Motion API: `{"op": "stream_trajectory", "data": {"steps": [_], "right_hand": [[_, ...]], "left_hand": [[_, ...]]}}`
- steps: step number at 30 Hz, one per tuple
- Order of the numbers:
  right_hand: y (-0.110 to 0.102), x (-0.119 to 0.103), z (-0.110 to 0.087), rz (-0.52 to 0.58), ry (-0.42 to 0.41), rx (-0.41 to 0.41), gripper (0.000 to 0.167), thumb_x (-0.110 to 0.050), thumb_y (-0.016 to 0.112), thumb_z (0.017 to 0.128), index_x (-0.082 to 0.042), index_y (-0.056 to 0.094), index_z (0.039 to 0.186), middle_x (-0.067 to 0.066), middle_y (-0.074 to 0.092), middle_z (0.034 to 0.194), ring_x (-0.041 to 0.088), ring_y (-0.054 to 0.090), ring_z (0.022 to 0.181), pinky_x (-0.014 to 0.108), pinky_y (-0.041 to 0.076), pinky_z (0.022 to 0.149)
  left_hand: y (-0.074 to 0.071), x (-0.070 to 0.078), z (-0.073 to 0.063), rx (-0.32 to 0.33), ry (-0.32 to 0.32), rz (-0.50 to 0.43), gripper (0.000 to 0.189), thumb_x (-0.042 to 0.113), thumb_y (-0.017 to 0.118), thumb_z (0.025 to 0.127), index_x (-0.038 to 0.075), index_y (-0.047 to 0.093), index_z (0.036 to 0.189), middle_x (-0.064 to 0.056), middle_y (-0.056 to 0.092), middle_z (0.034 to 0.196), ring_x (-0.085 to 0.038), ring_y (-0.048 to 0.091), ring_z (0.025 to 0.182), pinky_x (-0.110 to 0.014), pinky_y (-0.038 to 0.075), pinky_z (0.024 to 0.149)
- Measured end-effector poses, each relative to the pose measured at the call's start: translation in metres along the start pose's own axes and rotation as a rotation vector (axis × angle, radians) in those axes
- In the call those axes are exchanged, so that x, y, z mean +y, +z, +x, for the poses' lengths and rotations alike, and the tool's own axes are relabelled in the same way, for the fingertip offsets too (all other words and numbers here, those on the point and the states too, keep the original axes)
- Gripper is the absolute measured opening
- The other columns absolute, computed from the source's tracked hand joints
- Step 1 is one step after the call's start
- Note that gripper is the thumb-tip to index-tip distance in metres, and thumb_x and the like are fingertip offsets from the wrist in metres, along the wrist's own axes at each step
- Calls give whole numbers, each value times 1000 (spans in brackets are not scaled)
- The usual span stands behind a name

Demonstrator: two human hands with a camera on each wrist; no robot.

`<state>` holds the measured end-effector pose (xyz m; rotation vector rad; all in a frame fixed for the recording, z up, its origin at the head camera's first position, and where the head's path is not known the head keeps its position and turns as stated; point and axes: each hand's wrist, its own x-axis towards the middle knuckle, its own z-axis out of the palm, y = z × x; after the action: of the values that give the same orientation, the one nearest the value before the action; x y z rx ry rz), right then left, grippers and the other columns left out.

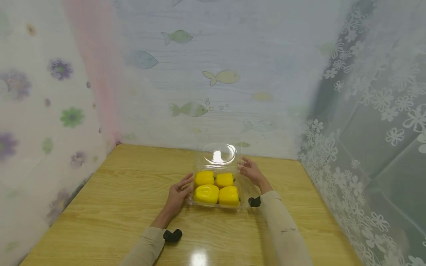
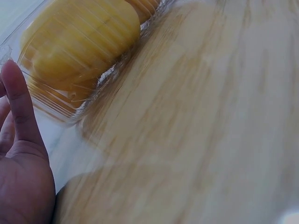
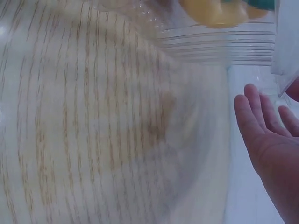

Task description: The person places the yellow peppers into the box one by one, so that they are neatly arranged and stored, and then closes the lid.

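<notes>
Several yellow bell peppers (image 1: pixel 206 194) sit in two rows in a clear plastic clamshell box (image 1: pixel 213 206) on the table. Its transparent lid (image 1: pixel 217 153) is raised at the back. My left hand (image 1: pixel 176 196) is at the box's left side, with straight fingers; in the left wrist view a fingertip (image 2: pixel 13 74) touches the rim beside a pepper (image 2: pixel 84 37). At the lid's right edge is my right hand (image 1: pixel 251 171). Its fingers (image 3: pixel 252 112) look extended and loosely spread in the right wrist view, near a lid corner (image 3: pixel 283 77). The right thumb is mostly out of frame.
A wood-grain table (image 1: pixel 133 184) surrounds the box. Behind it hangs a fish-patterned curtain (image 1: pixel 223 74), with a flowered sheet (image 1: pixel 60 96) on the left and a white-flowered translucent curtain (image 1: pixel 372 129) on the right. Black wrist devices (image 1: pixel 172 235) show at both cuffs.
</notes>
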<state>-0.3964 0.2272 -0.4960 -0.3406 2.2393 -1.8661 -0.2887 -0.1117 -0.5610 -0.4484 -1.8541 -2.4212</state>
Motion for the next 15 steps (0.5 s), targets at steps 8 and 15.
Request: {"op": "stream_trajectory", "data": {"steps": [8, 15], "right_hand": [[-3, 0, -1, -21, -41, 0, 68, 7, 50, 101, 5, 16, 160, 35, 31, 157, 50, 39, 140, 37, 50, 104], [-4, -4, -3, -24, -67, 3, 68, 8, 50, 100, 2, 19, 161, 34, 29, 159, 48, 39, 142, 53, 40, 113]], "left_hand": [[0, -2, 0, -2, -7, 9, 44, 5, 64, 100, -14, 54, 138, -17, 37, 161, -2, 65, 96, -14, 48, 60], [1, -1, 1, -5, 8, -12, 44, 3, 63, 99, -16, 53, 138, -19, 37, 161, -1, 65, 90, -14, 49, 61]]}}
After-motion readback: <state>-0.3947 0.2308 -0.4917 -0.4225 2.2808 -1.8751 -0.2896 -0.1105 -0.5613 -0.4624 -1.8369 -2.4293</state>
